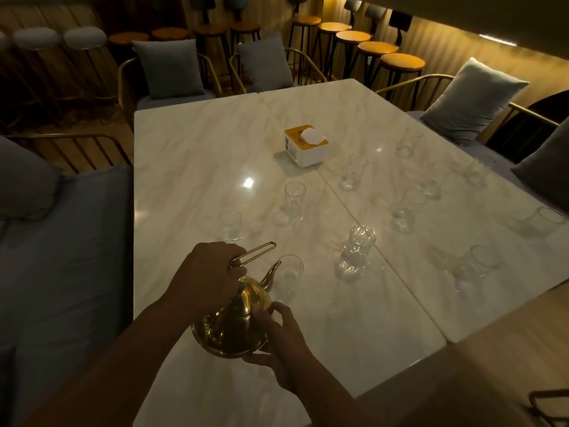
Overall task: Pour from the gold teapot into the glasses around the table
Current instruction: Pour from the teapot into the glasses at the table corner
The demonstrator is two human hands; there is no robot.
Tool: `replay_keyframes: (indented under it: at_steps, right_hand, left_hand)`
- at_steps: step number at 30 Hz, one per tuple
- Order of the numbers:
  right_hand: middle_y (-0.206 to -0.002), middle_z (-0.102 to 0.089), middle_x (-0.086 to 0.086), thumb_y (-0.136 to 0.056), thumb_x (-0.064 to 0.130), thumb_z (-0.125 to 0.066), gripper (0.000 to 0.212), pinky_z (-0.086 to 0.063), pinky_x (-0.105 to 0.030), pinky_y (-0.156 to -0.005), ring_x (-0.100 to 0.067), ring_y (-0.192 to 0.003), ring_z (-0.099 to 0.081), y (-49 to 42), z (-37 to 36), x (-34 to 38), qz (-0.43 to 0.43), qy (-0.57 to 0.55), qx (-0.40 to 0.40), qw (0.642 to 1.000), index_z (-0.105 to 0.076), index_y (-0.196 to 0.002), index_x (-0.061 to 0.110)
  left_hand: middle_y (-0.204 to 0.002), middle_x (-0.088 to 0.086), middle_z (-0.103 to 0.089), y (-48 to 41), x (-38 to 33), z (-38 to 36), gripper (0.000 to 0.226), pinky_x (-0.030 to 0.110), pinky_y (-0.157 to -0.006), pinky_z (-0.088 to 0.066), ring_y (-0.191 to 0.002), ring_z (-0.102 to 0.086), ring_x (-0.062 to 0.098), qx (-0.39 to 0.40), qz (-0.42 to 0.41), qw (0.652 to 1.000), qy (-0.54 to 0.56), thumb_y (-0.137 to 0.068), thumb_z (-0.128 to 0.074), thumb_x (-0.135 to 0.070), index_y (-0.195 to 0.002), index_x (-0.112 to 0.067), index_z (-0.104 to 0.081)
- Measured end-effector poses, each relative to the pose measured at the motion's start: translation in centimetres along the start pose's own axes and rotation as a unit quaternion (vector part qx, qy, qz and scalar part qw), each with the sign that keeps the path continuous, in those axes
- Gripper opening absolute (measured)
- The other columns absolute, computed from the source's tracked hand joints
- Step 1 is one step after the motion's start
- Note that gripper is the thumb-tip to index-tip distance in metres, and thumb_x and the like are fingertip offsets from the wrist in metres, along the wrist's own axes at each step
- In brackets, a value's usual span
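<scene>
Head view looks down on a white marble table (200, 149) ringed by cushioned chairs (170, 70), with a row of stools (401, 62) behind. The gold teapot (234, 322) is held above the near edge of the table, tilted forward, its spout just beside the rim of the nearest glass (289, 272). The left hand (209, 272) has its fingers curled round the wire handle; the right hand (278, 340) cups the pot's body, thumb on its side, fingers bent beneath the base. A yellow-and-white tissue box (306, 145) sits mid-table. The other glasses (357, 245) stand scattered, mostly to the right
</scene>
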State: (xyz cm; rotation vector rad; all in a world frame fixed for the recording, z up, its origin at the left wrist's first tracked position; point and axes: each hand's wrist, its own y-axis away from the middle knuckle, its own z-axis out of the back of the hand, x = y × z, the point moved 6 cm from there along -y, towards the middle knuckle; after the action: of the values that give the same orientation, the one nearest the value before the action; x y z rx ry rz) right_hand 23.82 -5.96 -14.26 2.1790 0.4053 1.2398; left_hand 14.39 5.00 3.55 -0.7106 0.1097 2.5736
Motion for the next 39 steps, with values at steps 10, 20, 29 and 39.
replay_keyframes:
  at_steps: [10, 20, 29, 39]
  right_hand:
    - [-0.129, -0.055, -0.011, -0.072, 0.055, -0.080, 0.084, -0.059, -0.053, -0.086, -0.038, -0.114, -0.060, -0.4, -0.2, -0.3, -0.027, 0.002, -0.010, 1.000, -0.036, -0.141, 0.035]
    - [-0.118, -0.057, -0.007, -0.079, 0.050, -0.076, 0.071, -0.059, -0.054, -0.086, -0.038, -0.113, -0.060, -0.7, -0.6, -0.6, -0.039, -0.006, -0.018, 0.999, -0.039, -0.137, 0.036]
    - [-0.138, -0.053, -0.017, -0.072, 0.054, -0.079, 0.082, -0.060, -0.052, -0.083, -0.040, -0.114, -0.060, -0.3, -0.7, -0.8, -0.040, -0.005, -0.017, 0.999, -0.038, -0.140, 0.034]
    - [-0.139, -0.053, -0.018, -0.070, 0.055, -0.082, 0.087, -0.058, -0.056, -0.085, -0.042, -0.116, -0.059, -0.3, -0.8, -1.1, -0.040, -0.008, -0.012, 0.999, -0.037, -0.141, 0.034]
  left_hand:
    - [-0.111, 0.005, -0.073, -1.2, 0.0, -0.9, 0.035, 0.022, -0.083, -0.044, -0.095, -0.067, 0.015, 0.022, 0.000, 0.999, -0.034, -0.089, -0.069, -0.024, -0.123, -0.015, -0.067]
    - [-0.116, 0.007, -0.072, -1.3, 0.2, -0.7, 0.037, 0.028, -0.090, -0.049, -0.100, -0.069, 0.019, 0.027, 0.000, 0.999, -0.031, -0.089, -0.069, -0.023, -0.125, -0.013, -0.067]
    - [-0.112, 0.007, -0.073, -1.2, 0.4, -0.7, 0.037, 0.026, -0.086, -0.048, -0.091, -0.066, 0.013, 0.028, -0.007, 0.999, -0.032, -0.089, -0.069, -0.023, -0.124, -0.014, -0.067]
    - [-0.110, 0.007, -0.074, -1.0, 0.1, -0.4, 0.035, 0.026, -0.084, -0.048, -0.094, -0.069, 0.018, 0.030, -0.014, 0.999, -0.037, -0.088, -0.070, -0.024, -0.121, -0.013, -0.069]
